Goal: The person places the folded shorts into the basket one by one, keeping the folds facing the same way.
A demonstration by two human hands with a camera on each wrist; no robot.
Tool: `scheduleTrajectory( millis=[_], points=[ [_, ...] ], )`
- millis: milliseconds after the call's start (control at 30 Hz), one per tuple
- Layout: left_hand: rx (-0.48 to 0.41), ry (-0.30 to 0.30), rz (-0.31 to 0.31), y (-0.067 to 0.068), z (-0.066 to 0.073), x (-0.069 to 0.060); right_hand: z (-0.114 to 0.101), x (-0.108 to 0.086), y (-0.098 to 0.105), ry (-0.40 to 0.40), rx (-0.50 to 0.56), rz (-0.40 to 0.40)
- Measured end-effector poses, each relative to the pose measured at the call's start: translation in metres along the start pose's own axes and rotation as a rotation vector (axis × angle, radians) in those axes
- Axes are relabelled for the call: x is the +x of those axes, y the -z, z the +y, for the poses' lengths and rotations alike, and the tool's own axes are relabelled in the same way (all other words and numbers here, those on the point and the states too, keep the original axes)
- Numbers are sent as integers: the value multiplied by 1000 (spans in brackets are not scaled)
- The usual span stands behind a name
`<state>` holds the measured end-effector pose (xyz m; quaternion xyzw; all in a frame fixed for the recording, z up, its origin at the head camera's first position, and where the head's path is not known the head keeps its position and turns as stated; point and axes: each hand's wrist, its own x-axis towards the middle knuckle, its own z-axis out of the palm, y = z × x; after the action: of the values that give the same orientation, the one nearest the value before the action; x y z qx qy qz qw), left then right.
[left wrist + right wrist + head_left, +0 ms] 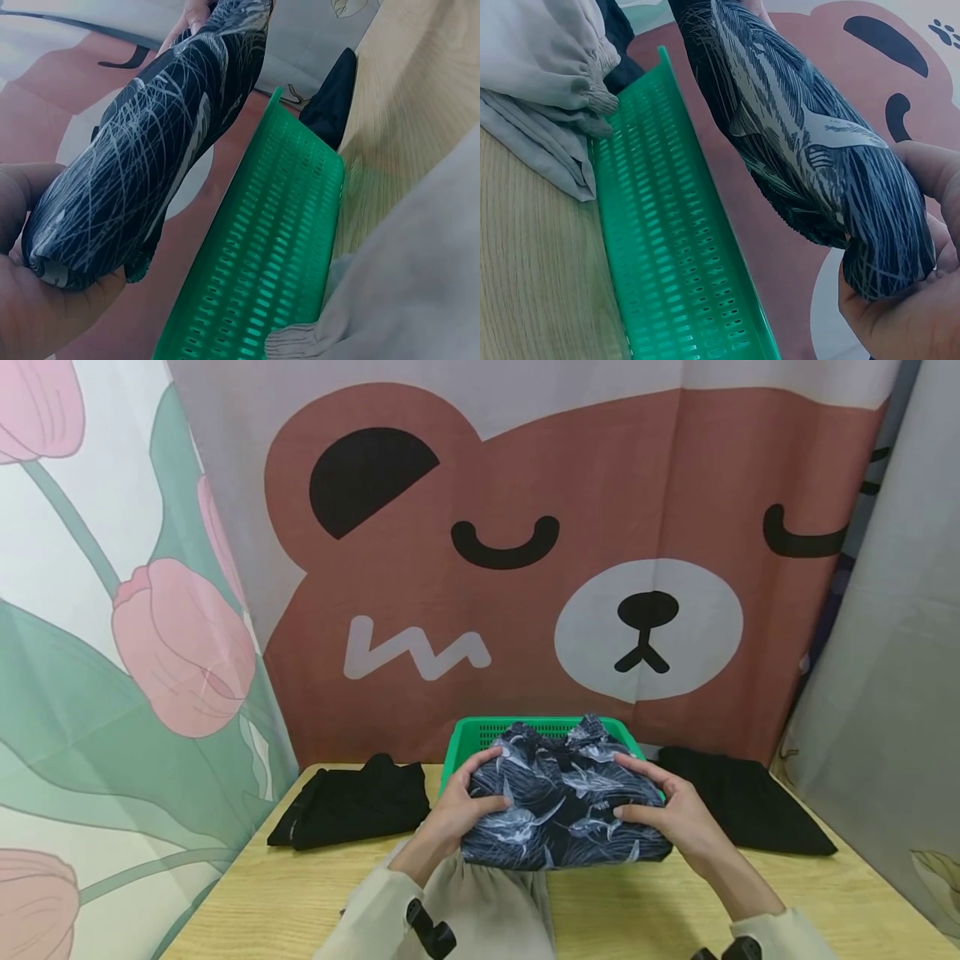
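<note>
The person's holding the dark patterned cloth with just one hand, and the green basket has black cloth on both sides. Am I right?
Not just one hand: the head view shows the left hand and the right hand both holding the dark patterned cloth. The green basket does have one black cloth on its left and another black cloth on its right.

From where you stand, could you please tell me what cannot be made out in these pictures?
Green basket: its floor, in the head view, hidden behind the patterned cloth; the wrist views show its outside wall.
Left hand and right hand: some fingers, in the head view, hidden behind the patterned cloth.
Beige cloth: its near end, cut off by the head view's bottom edge.
</note>
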<state>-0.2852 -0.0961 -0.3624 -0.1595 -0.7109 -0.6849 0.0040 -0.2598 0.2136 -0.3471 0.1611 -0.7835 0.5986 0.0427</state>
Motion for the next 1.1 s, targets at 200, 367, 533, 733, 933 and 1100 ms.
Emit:
scheduleTrajectory(
  millis=[200, 367, 533, 733, 933, 1100],
  points=[
    [12, 20, -3, 3, 1, 6, 1, 4, -1, 11, -10, -5],
    [30, 30, 6, 4, 3, 11, 0, 8, -1, 18, -15, -5],
    [35, 44, 19, 4, 3, 15, 1, 11, -1, 14, -20, -5],
    [37, 44, 24, 6, 2, 22, 0, 16, -1, 13, -31, -4],
    [52, 35, 25, 7, 4, 28, 1, 21, 0, 18, -34, 0],
    [78, 21, 13, 9, 6, 32, 1, 26, -1, 0, -32, 11]
  ],
)
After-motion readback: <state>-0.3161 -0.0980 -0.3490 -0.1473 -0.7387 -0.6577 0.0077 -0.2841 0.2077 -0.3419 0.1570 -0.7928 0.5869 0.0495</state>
